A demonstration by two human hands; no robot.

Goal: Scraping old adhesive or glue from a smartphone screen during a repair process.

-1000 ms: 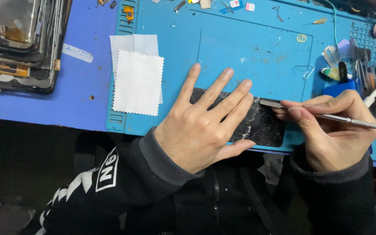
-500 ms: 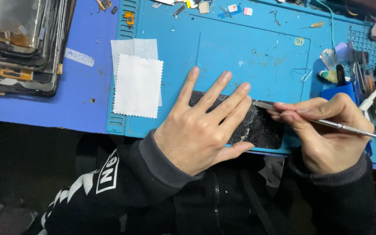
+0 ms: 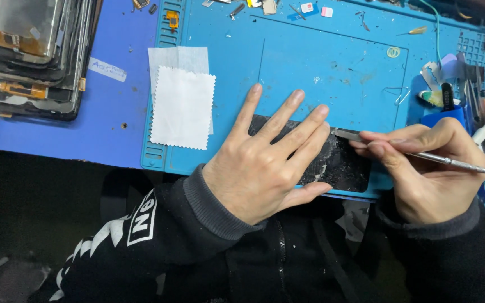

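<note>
Fingers of the left hand [image 3: 259, 168] splay flat, pinning the black cracked glass panel [image 3: 338, 160]; right hand [image 3: 428, 168] pinches a thin metal scraper [image 3: 399, 147], mid-scrape, needing a shallow steady push leftward.

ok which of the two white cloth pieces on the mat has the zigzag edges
The upper white cloth, lying on top; the plain-edged sheet beneath it peeks out only along the top.

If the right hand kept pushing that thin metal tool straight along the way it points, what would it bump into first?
The right hand aims the metal tool leftward across the black panel. Straight on, its tip would likely meet the fingers of the left hand, pressed flat on that panel, though how close they are is unclear.
</note>
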